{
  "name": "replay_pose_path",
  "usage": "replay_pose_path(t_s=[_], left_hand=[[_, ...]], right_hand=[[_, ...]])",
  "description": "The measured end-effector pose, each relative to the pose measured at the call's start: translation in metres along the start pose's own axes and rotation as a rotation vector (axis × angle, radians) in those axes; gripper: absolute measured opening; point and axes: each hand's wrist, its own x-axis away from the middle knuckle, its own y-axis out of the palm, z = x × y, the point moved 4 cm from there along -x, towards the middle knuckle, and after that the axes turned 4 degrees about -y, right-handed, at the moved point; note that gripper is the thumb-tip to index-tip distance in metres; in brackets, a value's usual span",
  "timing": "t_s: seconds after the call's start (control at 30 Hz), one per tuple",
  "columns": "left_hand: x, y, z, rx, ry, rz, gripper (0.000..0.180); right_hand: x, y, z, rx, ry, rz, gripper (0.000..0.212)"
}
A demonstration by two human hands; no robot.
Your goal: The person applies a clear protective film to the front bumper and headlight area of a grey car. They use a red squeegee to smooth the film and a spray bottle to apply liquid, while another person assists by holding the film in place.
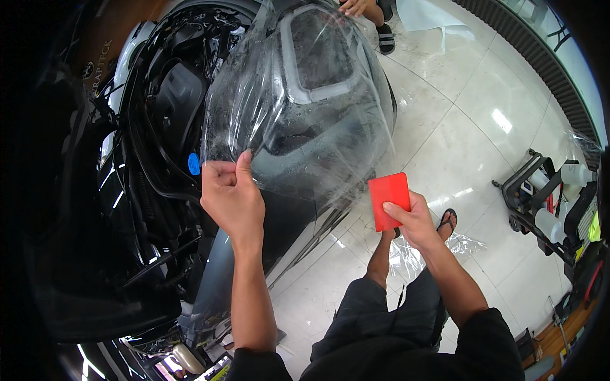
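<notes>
My left hand (234, 202) is closed in a pinch on the edge of a clear film (244, 120). The film lies wet and wrinkled over the dark grey front of a car (270, 219), covering a rounded, pale-framed area (321, 51). In my right hand (413, 219) is a flat red squeegee (389, 197), gripped with the thumb on its face. It is held to the right of the bodywork, apart from the film. Beyond the film, at the top edge, shows another person's hand (356, 7).
The open engine bay (171, 101) is at left, with a blue cap (194, 164) near my left hand. A wheeled cart (543, 197) with bottles stands at right. Film scraps (406, 259) lie by my feet on the tiles. A white sheet (432, 22) and the other person's sandalled foot (385, 39) are farther off.
</notes>
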Motion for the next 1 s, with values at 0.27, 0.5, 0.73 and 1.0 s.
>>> replay_pose_path(t_s=[0.27,0.5,0.73,1.0], left_hand=[[-0.003,-0.002,-0.007,-0.119,-0.002,0.008,0.031],[-0.009,-0.002,-0.015,-0.063,-0.140,-0.050,0.031],[-0.008,-0.005,-0.033,0.153,-0.270,-0.124,0.030],[-0.010,-0.005,-0.028,0.349,-0.331,-0.276,0.029]], right_hand=[[-0.017,0.003,0.029,0.136,-0.002,-0.023,0.026],[-0.039,0.003,0.078,0.308,-0.078,0.032,0.026],[-0.031,0.006,-0.047,0.733,-0.263,0.251,0.021],[-0.113,0.149,-0.109,1.007,-1.053,0.084,0.039]])
